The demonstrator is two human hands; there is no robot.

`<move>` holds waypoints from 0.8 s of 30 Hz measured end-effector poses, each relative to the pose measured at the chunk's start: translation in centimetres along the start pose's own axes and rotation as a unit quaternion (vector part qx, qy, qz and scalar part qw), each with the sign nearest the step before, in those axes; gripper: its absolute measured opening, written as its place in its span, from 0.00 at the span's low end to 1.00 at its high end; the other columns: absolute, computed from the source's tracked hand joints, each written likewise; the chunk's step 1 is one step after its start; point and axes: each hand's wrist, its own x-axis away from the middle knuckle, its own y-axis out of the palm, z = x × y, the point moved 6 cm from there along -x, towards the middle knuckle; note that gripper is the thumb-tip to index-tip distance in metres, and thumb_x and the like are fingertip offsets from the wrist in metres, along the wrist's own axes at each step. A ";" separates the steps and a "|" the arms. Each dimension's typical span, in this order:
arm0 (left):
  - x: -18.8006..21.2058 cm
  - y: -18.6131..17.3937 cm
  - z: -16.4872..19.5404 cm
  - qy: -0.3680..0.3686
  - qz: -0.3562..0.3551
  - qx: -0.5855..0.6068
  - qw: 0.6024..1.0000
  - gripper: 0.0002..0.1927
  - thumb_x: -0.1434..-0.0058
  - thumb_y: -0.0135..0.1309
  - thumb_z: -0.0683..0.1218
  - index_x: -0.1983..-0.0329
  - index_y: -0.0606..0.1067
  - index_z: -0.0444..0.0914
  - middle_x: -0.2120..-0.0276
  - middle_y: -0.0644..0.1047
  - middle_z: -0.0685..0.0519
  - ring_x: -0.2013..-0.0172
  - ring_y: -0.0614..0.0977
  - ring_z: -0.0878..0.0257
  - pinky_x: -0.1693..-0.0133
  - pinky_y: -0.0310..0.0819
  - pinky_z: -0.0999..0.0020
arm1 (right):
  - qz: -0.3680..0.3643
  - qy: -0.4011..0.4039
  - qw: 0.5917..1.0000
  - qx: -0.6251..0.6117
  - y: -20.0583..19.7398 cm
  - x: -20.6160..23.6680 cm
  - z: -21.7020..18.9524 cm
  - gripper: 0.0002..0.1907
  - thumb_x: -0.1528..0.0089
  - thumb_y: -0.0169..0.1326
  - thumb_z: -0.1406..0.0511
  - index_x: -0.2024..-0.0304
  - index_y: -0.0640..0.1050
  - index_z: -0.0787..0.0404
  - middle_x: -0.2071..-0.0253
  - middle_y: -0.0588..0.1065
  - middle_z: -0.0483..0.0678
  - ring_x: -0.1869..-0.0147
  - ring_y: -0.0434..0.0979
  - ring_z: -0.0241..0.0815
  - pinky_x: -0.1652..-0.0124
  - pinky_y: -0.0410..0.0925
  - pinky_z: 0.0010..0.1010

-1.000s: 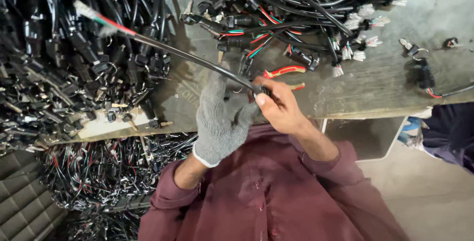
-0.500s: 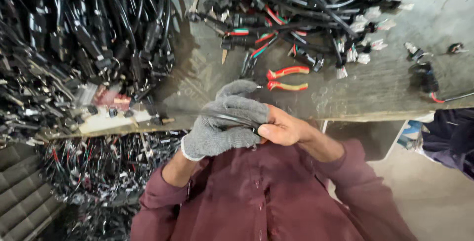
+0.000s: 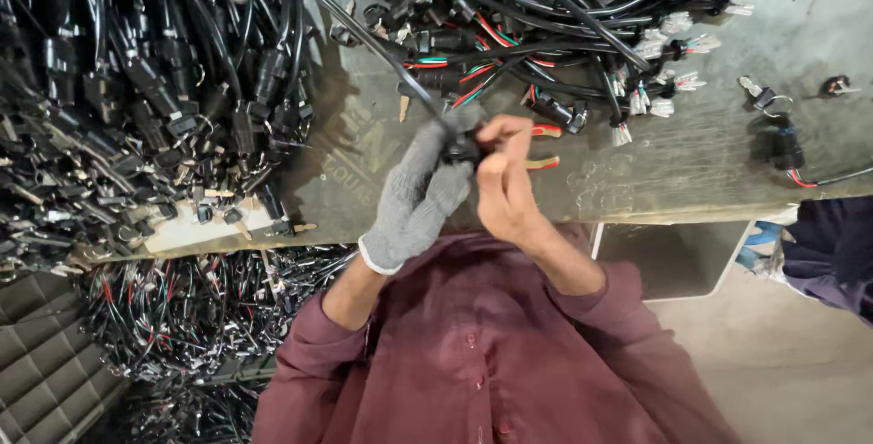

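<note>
My left hand [image 3: 420, 196], in a grey knit glove, and my bare right hand [image 3: 506, 182] meet over the grey worktable [image 3: 691, 171]. Both pinch a small black connector [image 3: 460, 147] at the end of a black cable [image 3: 364, 35]. The cable runs up and to the left from my fingers to a red-tipped end near the top edge. Red-handled pliers [image 3: 546, 131] lie on the table just behind my right hand, mostly hidden by it.
A dense heap of black cables and plugs [image 3: 136, 107] covers the table's left side. A second tangle with red, green and white wires [image 3: 546, 25] lies at the top. Loose connectors [image 3: 773, 126] sit right. A wire-filled bin [image 3: 182, 317] is below. Another person's dark sleeve [image 3: 837, 244] shows right.
Both hands have lifted from the table's near edge to over the table. The cable, bunched in my glove before, now stretches up-left. The pliers are now largely hidden by my right hand.
</note>
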 end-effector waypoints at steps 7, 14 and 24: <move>1.0 -1.8 -1.4 -0.087 0.058 0.257 0.961 0.18 0.27 0.46 0.41 0.36 0.69 0.33 0.56 0.75 0.51 0.67 0.74 0.68 0.65 0.69 0.76 | -0.072 -0.240 0.750 0.612 -2.9 -0.3 -4.2 0.40 0.47 0.63 0.41 0.43 0.73 0.59 0.44 0.70 0.55 0.39 0.71 0.56 0.44 0.59 0.49; 1.4 -1.1 2.6 0.007 -0.073 0.050 0.996 0.15 0.25 0.46 0.39 0.36 0.69 0.35 0.49 0.72 0.51 0.55 0.77 0.64 0.51 0.79 0.68 | -0.052 -0.081 0.962 0.256 -6.7 -0.4 -1.8 0.27 0.38 0.62 0.51 0.46 0.74 0.61 0.46 0.74 0.49 0.44 0.72 0.49 0.44 0.60 0.41; 2.5 0.5 6.2 0.030 -0.068 -0.080 0.994 0.36 0.29 0.58 0.43 0.24 0.53 0.32 0.48 0.74 0.48 0.54 0.79 0.62 0.45 0.77 0.66 | -0.071 -0.253 0.881 0.394 -1.6 -1.3 -8.7 0.21 0.53 0.59 0.73 0.56 0.76 0.62 0.51 0.78 0.50 0.47 0.79 0.53 0.54 0.73 0.37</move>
